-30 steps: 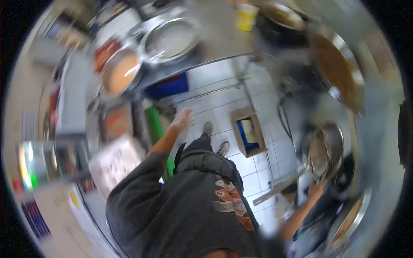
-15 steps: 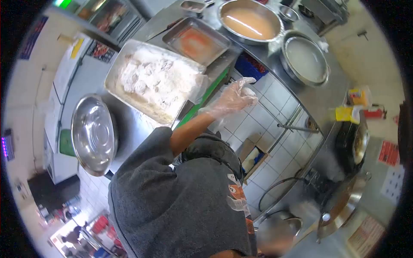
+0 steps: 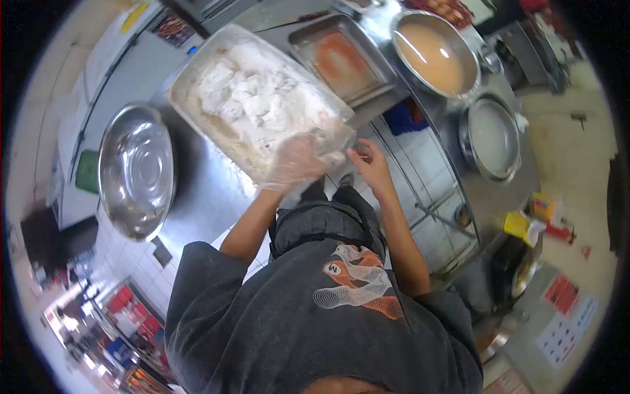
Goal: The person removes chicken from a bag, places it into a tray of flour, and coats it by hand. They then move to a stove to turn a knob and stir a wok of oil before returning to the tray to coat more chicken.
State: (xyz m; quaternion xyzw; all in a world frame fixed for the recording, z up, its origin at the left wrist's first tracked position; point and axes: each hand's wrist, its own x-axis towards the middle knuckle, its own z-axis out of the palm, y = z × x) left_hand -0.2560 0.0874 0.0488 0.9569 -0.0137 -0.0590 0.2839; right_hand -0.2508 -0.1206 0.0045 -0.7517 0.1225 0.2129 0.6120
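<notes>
My left hand (image 3: 298,161), in a clear plastic glove, is over the near right corner of a large rectangular tub (image 3: 220,143). Motion smears its fingers. White flour with coated lumps (image 3: 252,98) fills much of the tub. My bare right hand (image 3: 374,167) is just right of that corner, its fingers curled close together by the tub's edge. I cannot tell what is between them. Crumpled clear plastic (image 3: 336,139) shows at the corner, between the two hands.
A steel bowl (image 3: 136,174) stands left of the tub. Behind it lies a shallow metal tray (image 3: 342,62) with orange residue. Pans of orange liquid (image 3: 433,62) and cloudy liquid (image 3: 492,138) sit on the right counter (image 3: 453,125). A stove (image 3: 505,262) is farther right.
My gloved left hand has come from out over the floor gap back to the tub's corner. My bare right hand now shows beside it. The view has turned and shifted.
</notes>
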